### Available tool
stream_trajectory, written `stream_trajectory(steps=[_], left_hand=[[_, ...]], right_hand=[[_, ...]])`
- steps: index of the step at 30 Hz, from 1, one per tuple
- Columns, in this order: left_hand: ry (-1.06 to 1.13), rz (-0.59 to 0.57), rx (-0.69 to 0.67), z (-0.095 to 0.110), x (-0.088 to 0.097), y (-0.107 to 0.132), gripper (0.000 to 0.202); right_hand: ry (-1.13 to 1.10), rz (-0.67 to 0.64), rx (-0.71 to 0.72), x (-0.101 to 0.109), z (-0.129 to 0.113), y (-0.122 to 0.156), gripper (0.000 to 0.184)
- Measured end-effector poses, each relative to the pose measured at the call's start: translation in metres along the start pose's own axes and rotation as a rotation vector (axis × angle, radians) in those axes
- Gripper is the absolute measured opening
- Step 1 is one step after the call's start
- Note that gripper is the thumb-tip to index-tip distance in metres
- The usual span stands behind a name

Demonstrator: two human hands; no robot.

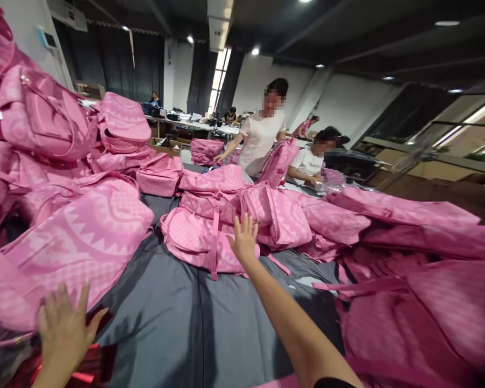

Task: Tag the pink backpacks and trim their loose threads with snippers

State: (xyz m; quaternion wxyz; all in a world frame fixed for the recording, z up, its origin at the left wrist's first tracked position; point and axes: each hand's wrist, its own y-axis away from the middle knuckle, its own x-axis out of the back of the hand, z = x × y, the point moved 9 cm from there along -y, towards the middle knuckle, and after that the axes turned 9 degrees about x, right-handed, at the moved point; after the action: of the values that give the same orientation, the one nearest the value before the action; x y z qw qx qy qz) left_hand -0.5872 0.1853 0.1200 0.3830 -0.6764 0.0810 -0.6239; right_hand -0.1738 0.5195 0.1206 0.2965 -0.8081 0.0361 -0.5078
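Observation:
My left hand [67,323] is at the lower left with its fingers spread. It is at the lower edge of a large pink patterned backpack [105,231]; whether it touches the bag I cannot tell. Beneath that wrist is some shiny red material [91,361]. My right hand [244,240] reaches forward, fingers apart, over a pink backpack [189,231] with a hanging strap. Its fingertips are close to the bag's surface, and contact is not clear. Neither hand grips anything.
A dark grey cloth [165,323] covers the table. Pink bags [44,118] are piled high at left, and more backpacks [428,312] lie at right. Across the table stand a person in a light shirt [262,140] and another person [305,161] beside clear plastic.

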Motion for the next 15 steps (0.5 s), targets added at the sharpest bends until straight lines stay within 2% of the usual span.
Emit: stream_trajectory(steps=[2,4,5,7,9,11,13,15], left_hand=[[0.028,0.026,-0.141,0.056,-0.034,-0.039,0.062],[0.137,-0.044,-0.269,0.113,-0.078,-0.076,0.059],[0.187,-0.107,-0.274,0.138,-0.104,-0.096,0.062],[0.234,-0.273,-0.100,0.173,-0.161,-0.138,0.074],[0.218,-0.437,0.182,0.192,-0.216,-0.173,0.086],[0.184,-0.550,0.357,0.206,-0.257,-0.194,0.095],[0.149,-0.587,0.396,0.216,-0.279,-0.203,0.103],[0.113,-0.582,0.397,0.217,-0.284,-0.197,0.099]], right_hand=[[0.132,0.112,-0.028,0.030,0.031,-0.042,0.079],[0.224,0.166,-0.123,0.048,0.061,-0.077,0.085],[0.245,0.159,-0.183,0.050,0.074,-0.090,0.090],[0.285,0.113,-0.266,0.045,0.096,-0.106,0.096],[0.330,0.088,-0.273,0.038,0.109,-0.109,0.091],[0.345,0.093,-0.273,0.034,0.118,-0.100,0.079],[0.331,0.076,-0.295,0.033,0.125,-0.082,0.069],[0.309,0.011,-0.254,0.029,0.126,-0.061,0.066]])
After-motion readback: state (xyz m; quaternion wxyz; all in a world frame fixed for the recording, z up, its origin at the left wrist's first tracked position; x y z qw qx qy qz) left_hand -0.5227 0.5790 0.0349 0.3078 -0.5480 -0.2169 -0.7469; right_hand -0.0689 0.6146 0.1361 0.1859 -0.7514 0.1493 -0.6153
